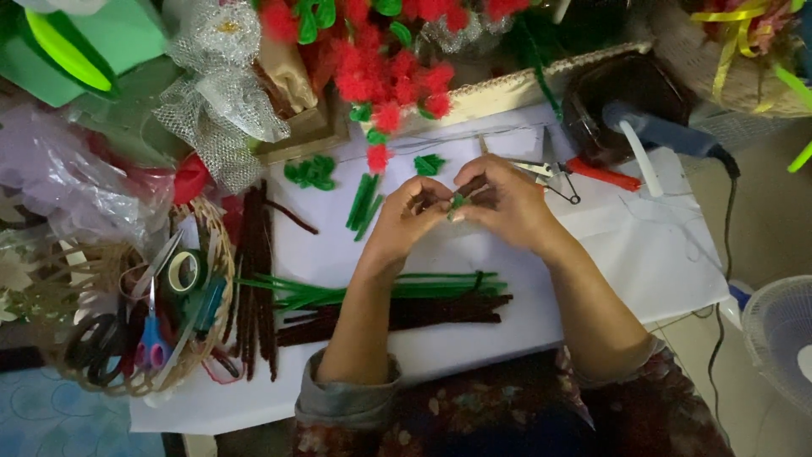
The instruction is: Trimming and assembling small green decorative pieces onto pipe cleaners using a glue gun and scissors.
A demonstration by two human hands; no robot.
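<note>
My left hand [404, 222] and my right hand [506, 203] meet over the white paper-covered table [643, 245]. Between the fingertips of both sits a small green pipe-cleaner piece [457, 202] with a brown stem, pinched from both sides. Under my forearms lie a bundle of long green pipe cleaners [440, 288] and a bundle of brown pipe cleaners [440, 311]. Short green cut pieces [364, 201] lie just left of my left hand.
A wicker basket [222, 262] with scissors, tape and tools stands at the left. More brown pipe cleaners [256, 271] lie beside it. Red pompom flowers [385, 76] rise at the back. Pliers with red handles [592, 173] and a glue gun [660, 131] lie at the right; a fan [782, 334] stands at the far right.
</note>
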